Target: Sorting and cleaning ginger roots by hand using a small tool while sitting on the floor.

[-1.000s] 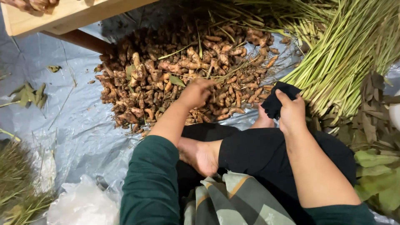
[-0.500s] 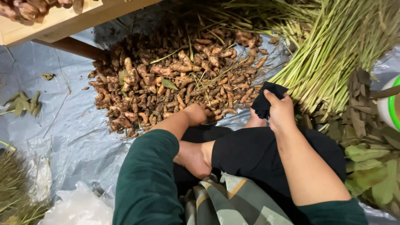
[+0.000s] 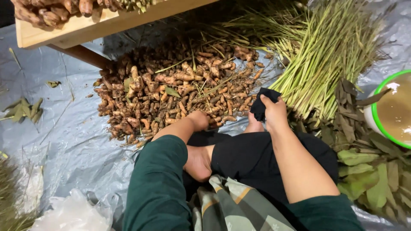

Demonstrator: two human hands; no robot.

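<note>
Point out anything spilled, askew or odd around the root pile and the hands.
Nothing looks damaged. The brown roots lie loose on the grey sheet, with stray leaves scattered at left. The right hand holds a black cloth; the left hand rests at the pile's edge.

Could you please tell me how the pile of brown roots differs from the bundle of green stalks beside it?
The pile of brown roots is made of short, knobbly, earthy pieces heaped loosely; the bundle of green stalks is long, thin and pale green, lying roughly parallel. The left hand rests at the roots' edge; the right hand, holding a black cloth, is nearer the stalks. Both lie on the grey plastic sheet.
</note>
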